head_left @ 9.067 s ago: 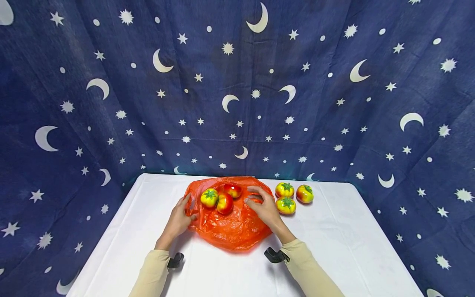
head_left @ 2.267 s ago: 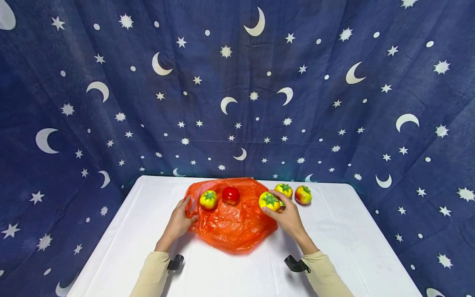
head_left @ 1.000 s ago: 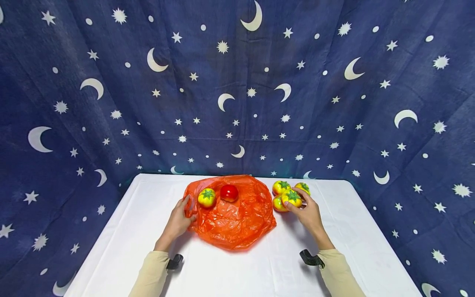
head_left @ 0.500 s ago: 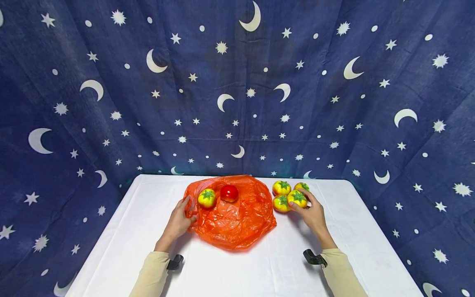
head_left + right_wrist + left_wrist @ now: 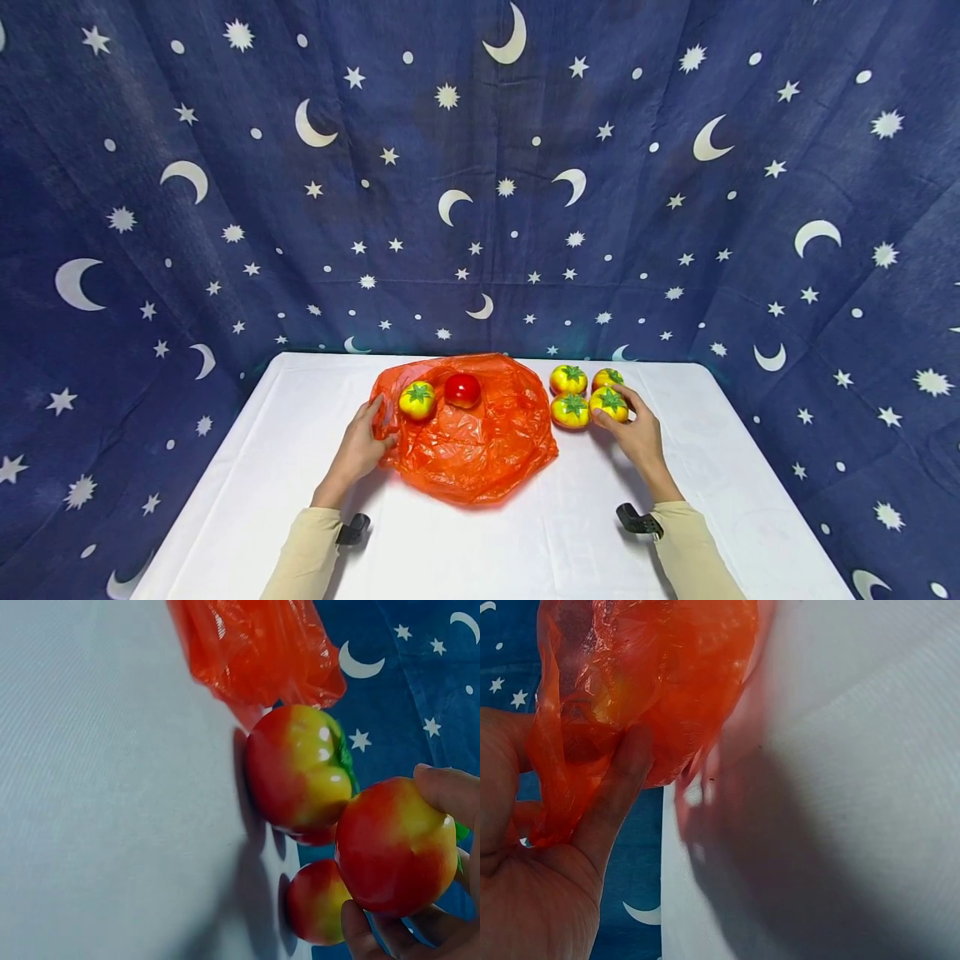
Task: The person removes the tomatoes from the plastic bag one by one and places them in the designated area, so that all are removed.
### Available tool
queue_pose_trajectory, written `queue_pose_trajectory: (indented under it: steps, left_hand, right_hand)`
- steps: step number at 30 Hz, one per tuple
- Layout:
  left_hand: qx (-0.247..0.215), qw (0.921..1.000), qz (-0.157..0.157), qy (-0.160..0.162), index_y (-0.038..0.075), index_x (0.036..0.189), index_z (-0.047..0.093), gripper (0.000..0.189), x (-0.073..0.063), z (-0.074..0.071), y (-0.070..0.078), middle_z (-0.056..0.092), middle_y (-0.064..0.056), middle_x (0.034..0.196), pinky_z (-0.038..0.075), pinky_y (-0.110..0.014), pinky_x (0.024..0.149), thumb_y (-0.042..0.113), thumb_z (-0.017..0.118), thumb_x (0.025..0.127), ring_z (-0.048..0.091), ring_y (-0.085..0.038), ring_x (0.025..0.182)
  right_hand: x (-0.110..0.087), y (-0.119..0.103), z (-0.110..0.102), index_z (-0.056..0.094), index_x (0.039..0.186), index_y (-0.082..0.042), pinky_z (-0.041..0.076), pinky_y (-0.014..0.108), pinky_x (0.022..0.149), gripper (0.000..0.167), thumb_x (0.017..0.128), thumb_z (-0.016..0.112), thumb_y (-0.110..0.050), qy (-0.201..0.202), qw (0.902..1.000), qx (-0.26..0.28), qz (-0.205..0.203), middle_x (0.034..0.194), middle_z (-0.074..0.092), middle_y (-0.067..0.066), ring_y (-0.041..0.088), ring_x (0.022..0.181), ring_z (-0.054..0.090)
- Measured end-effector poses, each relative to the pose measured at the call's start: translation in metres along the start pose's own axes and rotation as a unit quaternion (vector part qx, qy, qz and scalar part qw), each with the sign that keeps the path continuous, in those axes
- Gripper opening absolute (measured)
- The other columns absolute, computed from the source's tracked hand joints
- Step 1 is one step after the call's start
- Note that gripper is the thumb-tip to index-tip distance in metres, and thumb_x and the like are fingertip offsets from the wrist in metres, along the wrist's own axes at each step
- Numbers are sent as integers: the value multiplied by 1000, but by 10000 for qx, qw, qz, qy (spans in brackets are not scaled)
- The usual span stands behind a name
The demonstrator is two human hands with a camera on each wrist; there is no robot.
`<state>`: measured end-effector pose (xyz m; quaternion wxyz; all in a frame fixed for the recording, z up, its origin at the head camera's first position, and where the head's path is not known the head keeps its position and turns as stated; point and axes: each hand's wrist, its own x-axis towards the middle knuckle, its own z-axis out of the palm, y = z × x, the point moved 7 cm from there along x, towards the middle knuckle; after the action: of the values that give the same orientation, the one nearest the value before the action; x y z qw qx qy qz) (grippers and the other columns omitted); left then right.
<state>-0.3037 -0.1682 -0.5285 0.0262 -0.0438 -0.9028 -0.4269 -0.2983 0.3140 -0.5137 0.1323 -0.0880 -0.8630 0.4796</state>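
Observation:
My left hand [image 5: 360,447] holds the left edge of a crumpled red plastic bag [image 5: 472,458], its film between thumb and fingers in the left wrist view. Two tomatoes lie within the bag's outline: a yellow one [image 5: 417,402], green top up, and a red one [image 5: 462,390]. At the right, my right hand [image 5: 637,433] grips a yellow-red tomato [image 5: 394,847] by its sides; the right wrist view shows it slightly off the table. Close to it stand a front-left tomato [image 5: 570,412], a back-left tomato [image 5: 568,380] and a partly hidden back-right tomato [image 5: 606,378].
A white cloth covers the table [image 5: 480,550]. Behind and around it hangs a dark blue curtain [image 5: 420,275] with moons and stars. A black wrist mount [image 5: 637,521] sits at my right cuff and another mount [image 5: 352,529] at my left.
One tomato has left the bag area; my right hand has carried it rightward and lowered it beside the other tomatoes. My left hand has stayed on the bag's edge.

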Motion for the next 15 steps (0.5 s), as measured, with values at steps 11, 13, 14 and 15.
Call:
queue_pose_trajectory:
  steps: [11, 13, 14, 15]
  left_hand:
    - [56, 10000, -31, 36, -3, 151, 31, 82, 2, -3, 3, 34, -28, 151, 28, -58, 117, 3, 73, 82, 34, -49, 140]
    - [61, 10000, -37, 45, -4, 151, 31, 81, 2, -3, 3, 34, -28, 151, 27, -58, 117, 3, 73, 82, 34, -49, 140]
    - [60, 10000, -65, 28, -4, 151, 31, 81, 1, -3, 3, 34, -28, 151, 27, -58, 117, 3, 73, 82, 34, -48, 140]
    - [65, 9999, -88, 15, -4, 151, 30, 81, 1, -3, 3, 34, -28, 151, 27, -58, 117, 3, 73, 82, 34, -48, 140]
  right_hand:
    - [4, 16, -1, 50, 139, -8, 33, 55, 115, 61, 85, 75, -21, 39, 9996, -92, 276, 142, 49, 26, 40, 132, 45]
    - [4, 18, 0, 49, 140, -9, 33, 55, 114, 61, 86, 75, -22, 17, 9991, -147, 402, 144, 47, 26, 41, 133, 44]
    - [4, 20, 0, 49, 140, -9, 34, 56, 114, 62, 86, 75, -22, 14, 9988, -176, 458, 145, 46, 26, 41, 133, 43]
    - [4, 21, 0, 48, 141, -8, 34, 56, 114, 62, 86, 74, -23, 0, 9985, -208, 502, 145, 45, 26, 42, 133, 43]
